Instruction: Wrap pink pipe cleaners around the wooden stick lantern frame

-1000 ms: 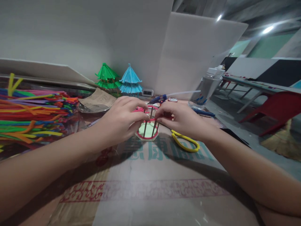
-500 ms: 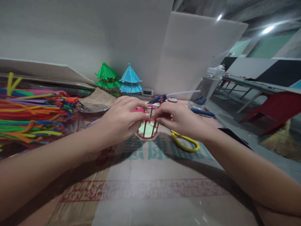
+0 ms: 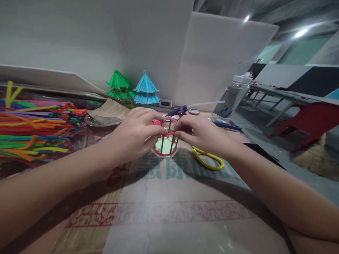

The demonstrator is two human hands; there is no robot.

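Hands [image 3: 138, 132] pinching brn-post frame [image 3: 162, 141] w/ oct. base [image 3: 166, 145]

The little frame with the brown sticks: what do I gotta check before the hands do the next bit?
1. Left hand at the frame: ok, fingertips by its upper left side.
2. Right hand at the frame: ok, fingertips by its upper right side.
3. Brown sticks standing up: ok, those that show look roughly upright.
4. Grip firm: cannot tell; the fingers hide where they meet the frame.
5. Glue gun cool: cannot tell; a red light glows on it, so best treat it as hot.
6. Yellow handle well away: not ok, I'd say; it lies close to the right hand.
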